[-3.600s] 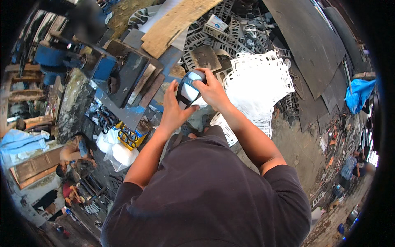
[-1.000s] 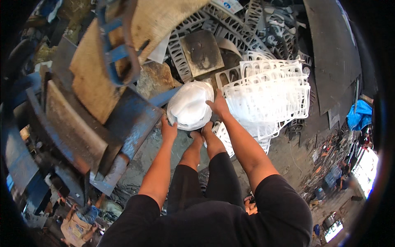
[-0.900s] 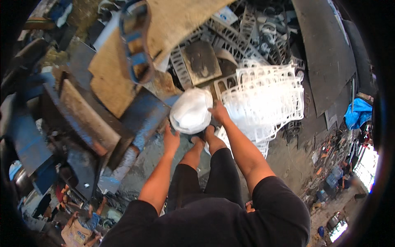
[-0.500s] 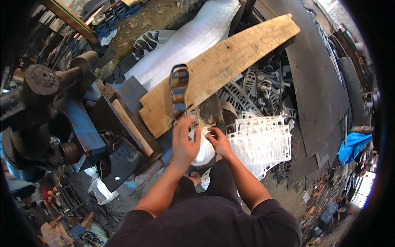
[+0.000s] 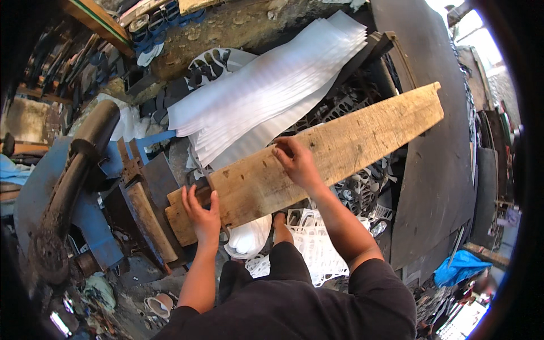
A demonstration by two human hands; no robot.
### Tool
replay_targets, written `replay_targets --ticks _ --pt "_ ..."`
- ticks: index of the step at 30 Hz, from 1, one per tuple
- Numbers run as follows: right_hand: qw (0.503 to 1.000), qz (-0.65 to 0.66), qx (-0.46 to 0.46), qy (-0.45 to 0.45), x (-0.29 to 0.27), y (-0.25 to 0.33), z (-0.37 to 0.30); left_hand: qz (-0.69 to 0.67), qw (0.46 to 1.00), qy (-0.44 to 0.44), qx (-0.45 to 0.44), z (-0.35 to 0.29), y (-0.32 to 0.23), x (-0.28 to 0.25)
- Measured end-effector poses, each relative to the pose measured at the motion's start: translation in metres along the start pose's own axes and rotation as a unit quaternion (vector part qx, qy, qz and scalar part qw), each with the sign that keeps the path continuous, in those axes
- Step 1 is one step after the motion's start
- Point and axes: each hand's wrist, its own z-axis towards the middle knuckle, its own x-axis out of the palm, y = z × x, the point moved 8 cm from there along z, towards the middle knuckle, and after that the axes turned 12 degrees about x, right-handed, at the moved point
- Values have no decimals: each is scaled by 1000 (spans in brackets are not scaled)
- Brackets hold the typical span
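A long wooden board lies slantwise in front of me. At its left end is a dark metal sole-shaped cutting die, largely covered by my left hand. That hand's fingers and thumb are spread over the die; whether they press on it I cannot tell. My right hand is over the middle of the board, fingers bent but apart, with nothing visible in them. Beyond the board rests a stack of white, flexible sheets.
A blue machine with a thick dark arm stands on the left. Cut-out white sheet scraps and a white bundle lie below the board. Large dark sheets lean at right, near a blue tarp.
My hands have separated: the left has gone left to the die, the right up over the board. The view has shifted, and the board now sits lower and flatter in it.
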Motion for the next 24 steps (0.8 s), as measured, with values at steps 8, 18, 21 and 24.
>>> replay_targets --ticks 8,18,21,24 --pt "997 -43 22 66 18 7 164 13 988 34 153 96 -85 82" --pt "952 110 275 81 82 -159 393 107 988 102 55 119 -61 145" --pt "931 93 349 54 94 -243 431 122 983 128 43 124 -61 147" --pt "949 -18 312 34 112 -343 478 117 980 150 60 131 -64 152"
